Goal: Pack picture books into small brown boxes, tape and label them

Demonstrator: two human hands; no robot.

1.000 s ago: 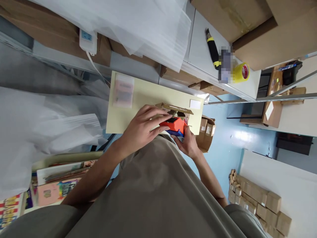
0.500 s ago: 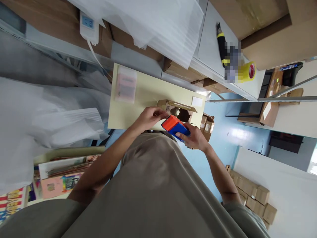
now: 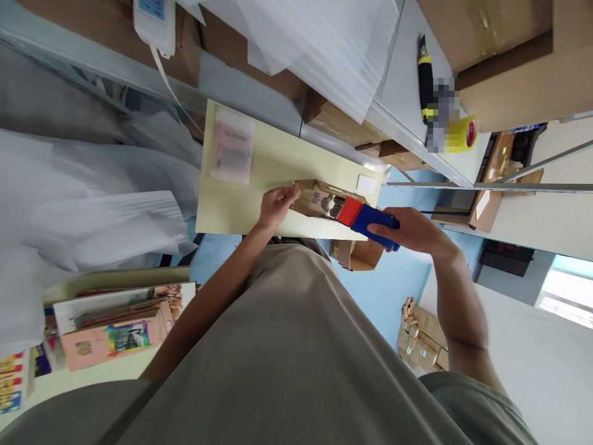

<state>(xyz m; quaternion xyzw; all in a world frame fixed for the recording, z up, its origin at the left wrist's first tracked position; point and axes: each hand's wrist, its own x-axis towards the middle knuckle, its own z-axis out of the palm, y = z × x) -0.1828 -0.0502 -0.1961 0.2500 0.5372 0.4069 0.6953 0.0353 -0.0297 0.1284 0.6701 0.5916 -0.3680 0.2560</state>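
Observation:
A small brown cardboard box [image 3: 306,203] stands on the cream-coloured board, with a gap in its upper side and pale rounded shapes inside. My left hand [image 3: 277,204] pinches at the box's left end; whatever is between the fingertips is too small to make out. Wrapped in my right hand [image 3: 410,228] is a blue tool with a red end, which looks like a tape dispenser [image 3: 377,224]. Its red end covers the right part of the box. Whether it touches the box, I cannot tell.
The cream board [image 3: 278,154] bears a pinkish packet [image 3: 232,148] and a white label [image 3: 366,183]. A utility knife [image 3: 425,86] and yellow tape roll [image 3: 463,134] lie on the shelf beyond. An open carton [image 3: 356,254] sits below the board. White foam sheeting [image 3: 102,216] fills the left.
My right hand has moved right with the tape dispenser, away from my left hand, and its red end now lies over the box. My left hand has shifted slightly up to the box's left end.

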